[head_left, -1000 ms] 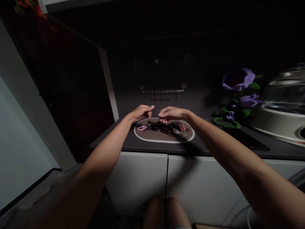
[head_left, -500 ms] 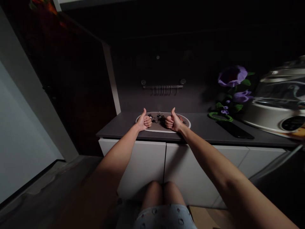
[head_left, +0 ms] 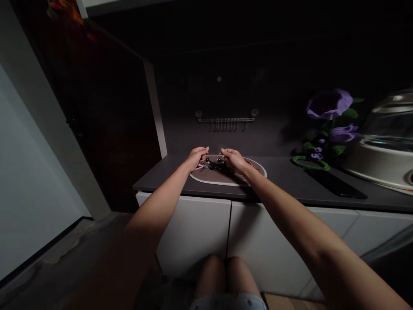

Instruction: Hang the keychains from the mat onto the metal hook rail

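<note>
- While left hand (head_left: 196, 159) and right hand (head_left: 235, 160) face each other over the mat (head_left: 222, 184), a dark, shiny jumble (head_left: 214, 167) lies on it, between and below the fingertips.
- Jumble's long axis: sideways, hand to hand; neither hand clearly nearer.
- Pink loop (head_left: 200, 166) just beside left fingers.
- Thumbs near fingertips, both hands; whether anything is pinched, cannot tell.
</note>
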Demonstrator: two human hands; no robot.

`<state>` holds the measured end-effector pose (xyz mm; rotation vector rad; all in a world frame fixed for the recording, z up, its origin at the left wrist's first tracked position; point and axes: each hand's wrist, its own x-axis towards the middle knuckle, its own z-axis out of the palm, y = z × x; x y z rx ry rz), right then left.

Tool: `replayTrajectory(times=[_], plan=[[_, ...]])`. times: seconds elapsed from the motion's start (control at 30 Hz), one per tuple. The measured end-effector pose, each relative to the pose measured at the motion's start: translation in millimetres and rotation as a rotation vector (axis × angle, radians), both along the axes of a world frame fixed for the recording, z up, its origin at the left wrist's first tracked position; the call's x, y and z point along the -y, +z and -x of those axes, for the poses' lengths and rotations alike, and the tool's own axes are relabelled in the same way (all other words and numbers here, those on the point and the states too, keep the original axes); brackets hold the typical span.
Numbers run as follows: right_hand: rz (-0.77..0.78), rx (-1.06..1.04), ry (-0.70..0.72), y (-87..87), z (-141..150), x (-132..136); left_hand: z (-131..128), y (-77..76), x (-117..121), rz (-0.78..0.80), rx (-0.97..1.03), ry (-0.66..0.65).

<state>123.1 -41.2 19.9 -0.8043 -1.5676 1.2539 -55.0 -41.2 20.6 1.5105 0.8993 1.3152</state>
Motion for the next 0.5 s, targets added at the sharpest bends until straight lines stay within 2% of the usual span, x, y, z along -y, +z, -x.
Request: replayTrajectory(times=[0.1,0.2,0.37,0.5], plan=[[-0.113,0.078,-0.220,2.1,15.6,-19.9,4.1,5.5,-14.9,-0.187,-0.245,0.254],[-0.232,0.220,-0.361,0.3,27.3,-38.1,9.0,3.3,-28.6,-0.350,-0.498,0.380],[-0.415,0.534,-0.448,-7.7,37.3,-54.1,16.5,-13.8,-43.8,-0.523,-0.768,0.402],[-0.489,0.698,-0.462,-13.8,38.2,-57.6,22.6,-27.3,-51.3,-0.543,-0.938,0.363]])
